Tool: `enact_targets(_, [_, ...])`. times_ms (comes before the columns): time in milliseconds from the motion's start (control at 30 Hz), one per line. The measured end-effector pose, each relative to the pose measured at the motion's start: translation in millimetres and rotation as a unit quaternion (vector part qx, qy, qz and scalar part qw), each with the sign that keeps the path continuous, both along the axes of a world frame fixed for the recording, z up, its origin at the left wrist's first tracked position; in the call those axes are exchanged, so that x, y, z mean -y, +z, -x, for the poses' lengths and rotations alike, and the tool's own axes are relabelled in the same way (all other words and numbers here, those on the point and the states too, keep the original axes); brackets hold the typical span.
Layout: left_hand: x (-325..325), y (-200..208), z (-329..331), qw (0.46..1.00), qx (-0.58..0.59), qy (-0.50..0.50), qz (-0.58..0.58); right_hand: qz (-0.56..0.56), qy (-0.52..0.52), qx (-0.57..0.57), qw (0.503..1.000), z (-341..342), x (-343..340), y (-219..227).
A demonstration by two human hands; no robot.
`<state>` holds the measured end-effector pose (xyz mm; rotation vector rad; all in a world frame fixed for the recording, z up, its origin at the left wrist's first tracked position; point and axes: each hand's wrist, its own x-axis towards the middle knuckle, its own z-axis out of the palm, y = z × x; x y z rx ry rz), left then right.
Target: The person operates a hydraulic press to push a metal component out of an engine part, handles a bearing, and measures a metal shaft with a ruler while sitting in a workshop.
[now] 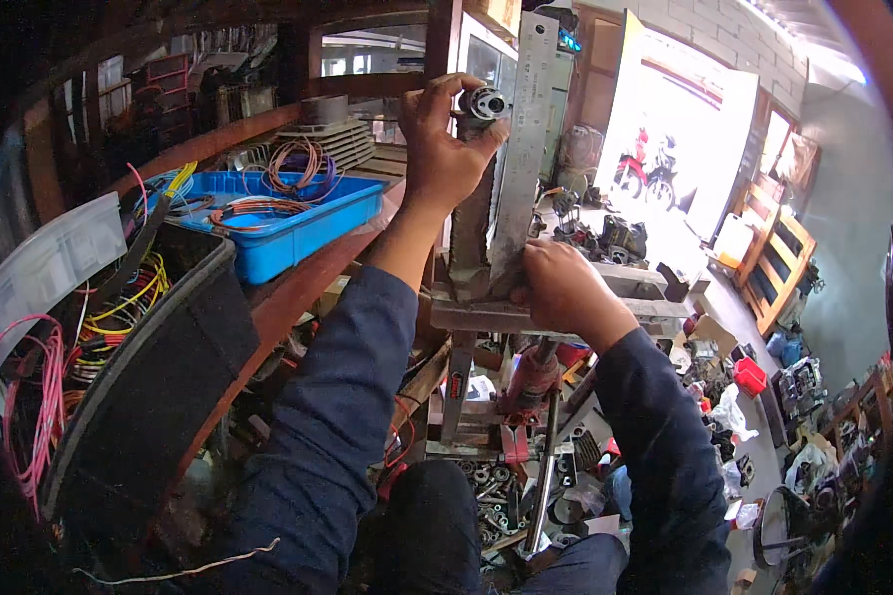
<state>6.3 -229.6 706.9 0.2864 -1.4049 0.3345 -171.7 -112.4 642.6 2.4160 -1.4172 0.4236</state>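
Held up high, close to the upper stretch of a steel ruler point(531, 119): a round metal part point(487, 103), hollow at its visible end. Curled round it, the left hand point(445, 149), fingers over the top and thumb underneath. Contact between part and ruler impossible to tell from this view. Down by the ruler's foot, the right hand point(566, 288), fingers bent close against the lower edge; whether pinching or merely resting there, also impossible to tell. Hands well apart, one high, one low.

Likeliest trouble: a slip of the metal part out of the left fingers, given its rounded sides and one-handed hold, then a fall onto the metal frame point(486, 315) below, or among the loose parts point(506, 496) on the floor, hard to pick out again. Also possible: a tilt or slide of the ruler, with too light a touch at its foot as the cause.

Beneath the frame, a red jack point(534, 382). To the left, a blue tray point(308, 238) with wire coils point(258, 210), then a black bin point(159, 367) and dangling pink wires point(30, 416), a minor snag risk for a sleeve swung wide. Far off, in the bright doorway, a red motorbike point(633, 167).
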Motion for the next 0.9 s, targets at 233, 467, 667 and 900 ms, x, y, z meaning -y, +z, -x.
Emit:
enact_targets(233, [-0.8, -1.5, 1.8, 1.0, -0.005, 0.001, -0.006, 0.015, 0.016, 0.006, 1.0, 4.8, 3.4, -3.6])
enact_targets(467, [-3.7, -1.4, -0.5, 1.0, 0.0, -0.001, -0.011, 0.012, 0.007, 0.004, 1.0, 0.3, 1.9, -2.6])
enact_targets(667, [-4.6, -1.2, -0.6, 1.0, -0.002, -0.009, -0.02, 0.019, 0.004, -0.019, 1.0, -2.4, -2.8, 0.7])
enact_targets(900, [-4.3, -0.8, 1.3, 1.0, -0.003, 0.002, -0.005, 0.051, 0.002, -0.017, 0.999, -1.6, -1.6, -3.6])
